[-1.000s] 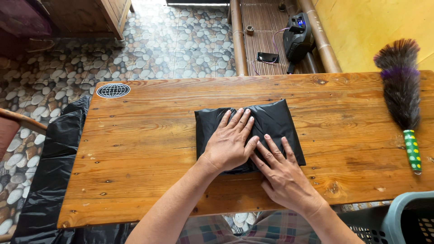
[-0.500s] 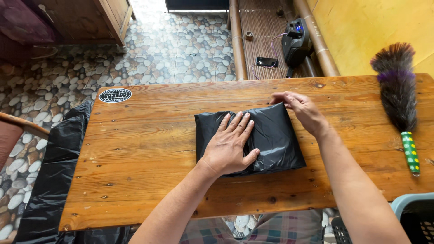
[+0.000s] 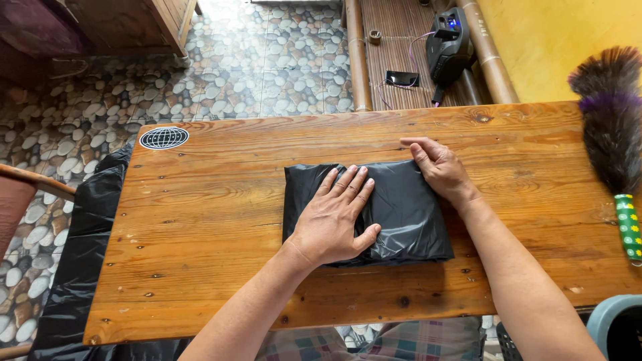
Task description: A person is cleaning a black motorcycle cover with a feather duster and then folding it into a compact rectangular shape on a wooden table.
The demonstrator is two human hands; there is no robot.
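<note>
Left hand [image 3: 334, 217] is laid flat, palm down and fingers spread, on the black bag [image 3: 374, 212], with nothing gripped; the thumb is pressed along the bag's near edge. Right hand [image 3: 438, 167] is set at the bag's far right corner, fingers curled together against the plastic, though whether a fold is pinched cannot be told. The bag is folded into a rough rectangle and is placed flat near the middle of the table [image 3: 221, 227], slightly toward the right.

At the far left, the curved edge of a chair [image 3: 30, 184] is seen beside the table. A sheet of black plastic [image 3: 80, 261] is draped down the table's left end. A round globe sticker [image 3: 164, 138] is fixed on the table's far left corner. Beyond the table, a pebble-patterned floor [image 3: 254, 73] is shown. Farther right, a dark device [image 3: 449, 47] is rested on a slatted bench [image 3: 394, 33], with a small flat black thing [image 3: 402, 78] near it. On the table's right end, well apart from the bag, a feather duster [image 3: 612, 127] is laid with its green handle pointing near. At the near right corner, a grey bin's rim [image 3: 612, 321] is seen.
</note>
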